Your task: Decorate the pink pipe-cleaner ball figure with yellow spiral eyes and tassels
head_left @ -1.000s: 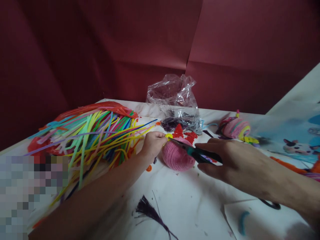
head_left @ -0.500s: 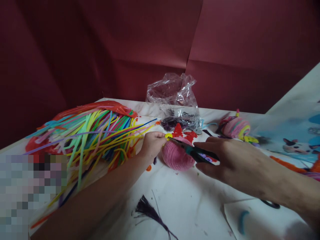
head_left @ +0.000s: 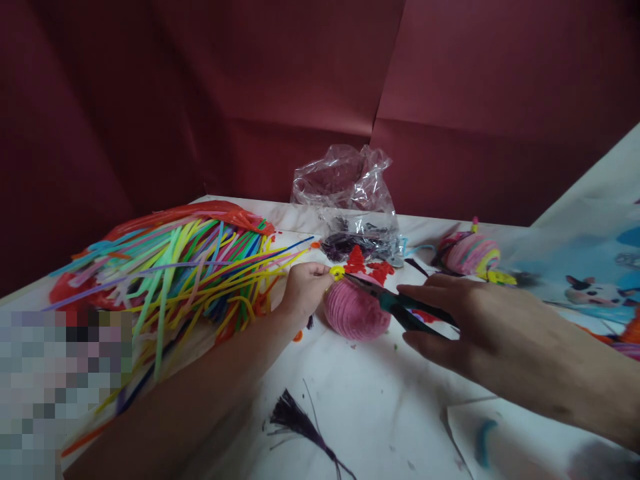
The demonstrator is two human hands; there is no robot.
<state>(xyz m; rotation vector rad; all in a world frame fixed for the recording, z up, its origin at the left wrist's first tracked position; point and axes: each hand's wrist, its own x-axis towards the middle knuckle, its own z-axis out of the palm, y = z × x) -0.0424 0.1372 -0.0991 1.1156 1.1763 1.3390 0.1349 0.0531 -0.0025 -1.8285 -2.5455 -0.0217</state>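
The left hand point(head_left: 304, 288) pinches a small yellow loop point(head_left: 337, 272) on top of a pink fuzzy ball point(head_left: 356, 311), which sits on the white counter point(head_left: 380, 400) right under that grip. The right hand point(head_left: 470, 327) holds scissors point(head_left: 395, 303) in a tight grip, with the blade tips touching the yellow loop. Just behind the loop are red fuzzy bits point(head_left: 367, 265) and a clear plastic bag point(head_left: 350, 200). A big pile of colourful fuzzy sticks point(head_left: 175, 267) lies beside the left hand. A 2nd wound ball point(head_left: 470, 253) sits behind the right hand
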